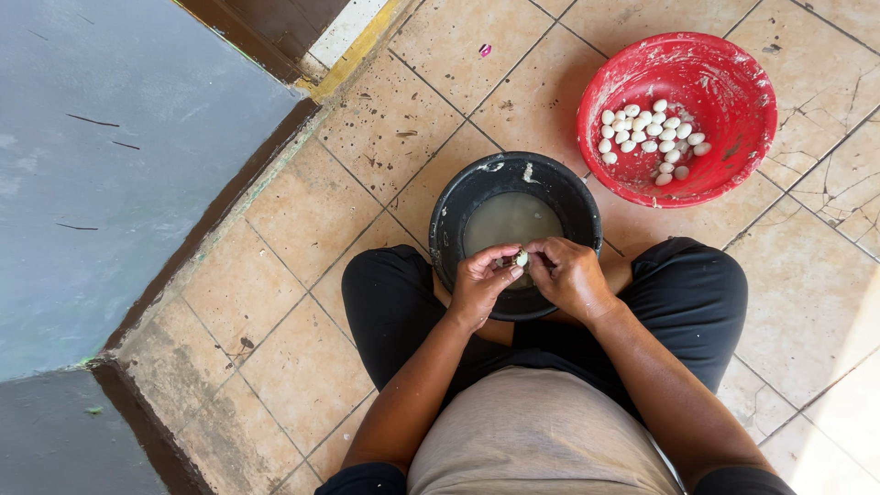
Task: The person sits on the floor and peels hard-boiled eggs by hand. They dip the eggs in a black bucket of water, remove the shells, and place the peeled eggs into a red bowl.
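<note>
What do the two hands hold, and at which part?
A small white egg, pinched at its sides between fingertips of left hand and right hand, above the black basin.

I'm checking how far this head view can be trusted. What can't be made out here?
- Egg: too small, and mostly covered by the fingers of the left hand and right hand.
- Bottom of the black bucket: hidden by cloudy water.
- Near rim of the bucket: behind both hands.
- Feet: hidden by the bucket and folded legs.
- Elbows: cut off by the bottom edge.

red basin [724,73] of white peeled eggs [649,136], cracked floor tiles [302,211], grey wall [110,156]
</note>
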